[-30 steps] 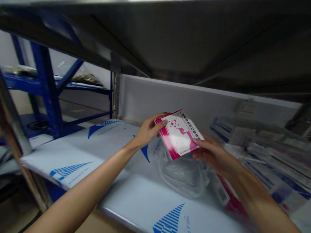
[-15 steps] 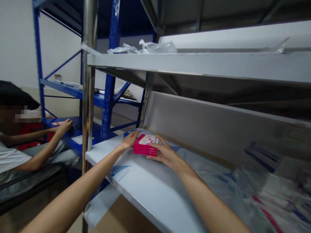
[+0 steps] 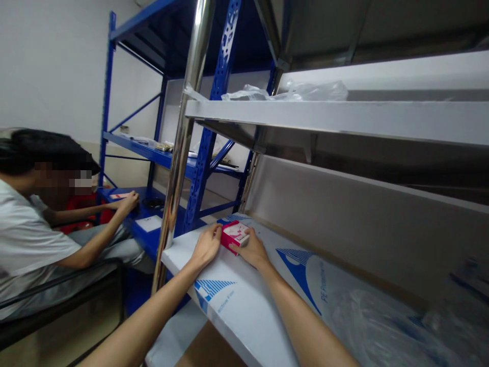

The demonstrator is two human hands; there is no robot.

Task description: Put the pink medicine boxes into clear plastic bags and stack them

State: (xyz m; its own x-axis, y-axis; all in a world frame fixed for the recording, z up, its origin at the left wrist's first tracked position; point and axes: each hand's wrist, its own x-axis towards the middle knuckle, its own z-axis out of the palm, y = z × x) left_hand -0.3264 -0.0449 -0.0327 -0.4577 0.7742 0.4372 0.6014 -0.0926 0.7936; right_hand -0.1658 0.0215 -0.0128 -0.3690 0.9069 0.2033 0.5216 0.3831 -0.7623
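Observation:
A small pink and white cardboard box (image 3: 234, 233) rests at the far left end of the film-covered shelf (image 3: 244, 306). My right hand (image 3: 253, 248) grips its right end, the thumb along the front and the fingers over the far side. At the opposite end my left hand (image 3: 208, 245) has its fingertips against the box, curled behind its left side. Between them the two hands hold the box, and part of the left fingers is hidden.
Clear plastic bags (image 3: 374, 321) lie on the shelf to the right, with more plastic (image 3: 313, 92) on the shelf above. A shiny metal post (image 3: 179, 168) stands at the left corner. Beyond it, a seated person (image 3: 38, 229) works at a blue rack (image 3: 208, 168).
The view has swung left, so the shelf and rack appear further right. The box is turned between my hands, its front face now angled more to the left.

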